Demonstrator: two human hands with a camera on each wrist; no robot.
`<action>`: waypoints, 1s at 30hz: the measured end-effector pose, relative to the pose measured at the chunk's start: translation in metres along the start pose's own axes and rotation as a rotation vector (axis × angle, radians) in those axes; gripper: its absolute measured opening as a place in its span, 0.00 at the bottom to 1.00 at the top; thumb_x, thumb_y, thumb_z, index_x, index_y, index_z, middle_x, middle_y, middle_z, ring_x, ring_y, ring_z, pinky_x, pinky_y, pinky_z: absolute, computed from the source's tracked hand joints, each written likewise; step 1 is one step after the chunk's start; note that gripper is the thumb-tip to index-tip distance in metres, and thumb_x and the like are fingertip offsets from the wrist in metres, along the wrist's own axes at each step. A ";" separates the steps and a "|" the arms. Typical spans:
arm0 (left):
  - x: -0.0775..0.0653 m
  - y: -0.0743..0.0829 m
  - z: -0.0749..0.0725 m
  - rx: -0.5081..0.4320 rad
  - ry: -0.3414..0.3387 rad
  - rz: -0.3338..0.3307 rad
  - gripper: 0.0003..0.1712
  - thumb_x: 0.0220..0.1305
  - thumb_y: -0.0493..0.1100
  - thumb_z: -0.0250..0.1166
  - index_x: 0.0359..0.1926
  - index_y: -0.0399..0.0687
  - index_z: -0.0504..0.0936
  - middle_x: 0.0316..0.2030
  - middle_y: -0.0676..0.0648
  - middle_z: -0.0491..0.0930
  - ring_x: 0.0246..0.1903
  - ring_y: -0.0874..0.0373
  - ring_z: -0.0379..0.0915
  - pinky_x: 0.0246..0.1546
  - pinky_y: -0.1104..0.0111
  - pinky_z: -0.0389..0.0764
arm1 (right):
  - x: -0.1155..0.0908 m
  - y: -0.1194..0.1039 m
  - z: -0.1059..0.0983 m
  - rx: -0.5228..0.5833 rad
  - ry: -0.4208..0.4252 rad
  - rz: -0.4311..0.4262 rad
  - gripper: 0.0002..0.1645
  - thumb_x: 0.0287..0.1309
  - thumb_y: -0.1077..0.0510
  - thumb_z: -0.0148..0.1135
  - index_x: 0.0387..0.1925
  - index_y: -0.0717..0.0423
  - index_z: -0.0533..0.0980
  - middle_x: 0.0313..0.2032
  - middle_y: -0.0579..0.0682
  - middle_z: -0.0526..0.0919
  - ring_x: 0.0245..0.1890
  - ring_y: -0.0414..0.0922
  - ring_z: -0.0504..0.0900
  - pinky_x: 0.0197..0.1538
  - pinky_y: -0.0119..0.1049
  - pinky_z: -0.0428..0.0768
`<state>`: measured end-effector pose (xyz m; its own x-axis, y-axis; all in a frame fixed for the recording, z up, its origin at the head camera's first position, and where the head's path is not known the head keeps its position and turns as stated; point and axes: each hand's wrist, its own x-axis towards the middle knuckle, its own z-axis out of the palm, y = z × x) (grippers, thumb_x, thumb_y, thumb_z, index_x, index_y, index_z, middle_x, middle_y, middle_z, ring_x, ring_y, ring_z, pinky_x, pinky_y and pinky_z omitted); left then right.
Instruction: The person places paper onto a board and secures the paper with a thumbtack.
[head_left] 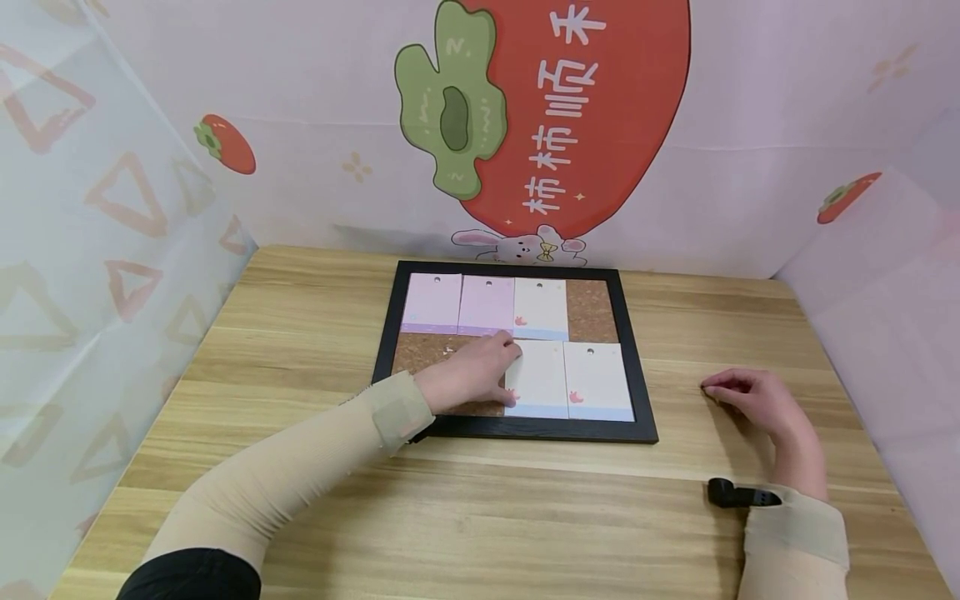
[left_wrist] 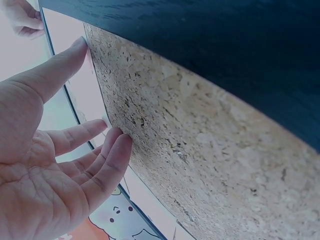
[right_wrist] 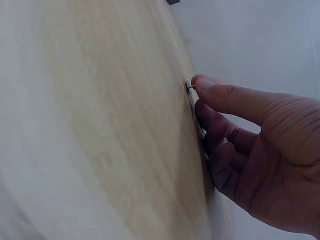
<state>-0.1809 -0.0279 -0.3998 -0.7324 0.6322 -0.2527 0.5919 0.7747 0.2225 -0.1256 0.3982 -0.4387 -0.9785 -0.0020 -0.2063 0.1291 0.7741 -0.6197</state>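
My left hand (head_left: 471,372) reaches over the cork board (head_left: 592,312), with fingertips and thumb at the left edge of a white card (head_left: 536,375) in the lower row. In the left wrist view, its fingers (left_wrist: 107,162) are spread, fairly straight, over bare cork. To the right of the board, my right hand (head_left: 768,408) is low over the table. Between its thumb and forefinger it pinches a small metal thumbtack (right_wrist: 189,88), whose thin point shows in the right wrist view. Another white card (head_left: 597,379), with a tack near its top, adjoins the first card.
Two lilac cards (head_left: 431,302) and a white card (head_left: 540,307) hang in the upper row, each with a tack at its top. A black frame (head_left: 639,379) borders the cork. Behind the wooden table (head_left: 480,517) stands a printed backdrop (head_left: 315,183).
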 end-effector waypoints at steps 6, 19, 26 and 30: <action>-0.001 0.000 0.000 -0.007 0.010 0.005 0.41 0.57 0.58 0.74 0.66 0.41 0.73 0.64 0.41 0.71 0.57 0.50 0.74 0.61 0.60 0.77 | 0.000 -0.001 0.001 -0.027 0.006 -0.019 0.19 0.67 0.52 0.64 0.48 0.64 0.83 0.40 0.47 0.87 0.31 0.27 0.73 0.34 0.25 0.76; 0.001 -0.001 0.002 -0.015 0.012 0.005 0.42 0.56 0.58 0.74 0.66 0.40 0.73 0.64 0.40 0.71 0.56 0.50 0.75 0.60 0.60 0.78 | 0.000 -0.003 0.000 -0.105 0.019 -0.064 0.17 0.68 0.51 0.62 0.45 0.60 0.84 0.42 0.55 0.86 0.32 0.26 0.72 0.36 0.24 0.72; 0.000 -0.001 0.002 -0.016 0.013 0.007 0.42 0.57 0.58 0.74 0.66 0.40 0.73 0.64 0.40 0.71 0.57 0.50 0.74 0.61 0.60 0.77 | -0.002 -0.007 -0.002 -0.086 0.002 -0.081 0.15 0.71 0.53 0.59 0.44 0.62 0.82 0.36 0.50 0.85 0.30 0.29 0.73 0.34 0.26 0.74; 0.001 -0.002 0.002 -0.016 0.013 0.008 0.42 0.57 0.58 0.74 0.66 0.41 0.73 0.64 0.40 0.71 0.57 0.50 0.74 0.61 0.60 0.77 | -0.003 -0.010 -0.003 -0.027 -0.009 -0.087 0.15 0.72 0.56 0.56 0.45 0.66 0.79 0.37 0.55 0.88 0.29 0.29 0.77 0.33 0.26 0.77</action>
<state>-0.1818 -0.0289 -0.4023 -0.7325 0.6377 -0.2383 0.5920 0.7695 0.2395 -0.1247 0.3925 -0.4300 -0.9842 -0.0757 -0.1598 0.0393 0.7873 -0.6153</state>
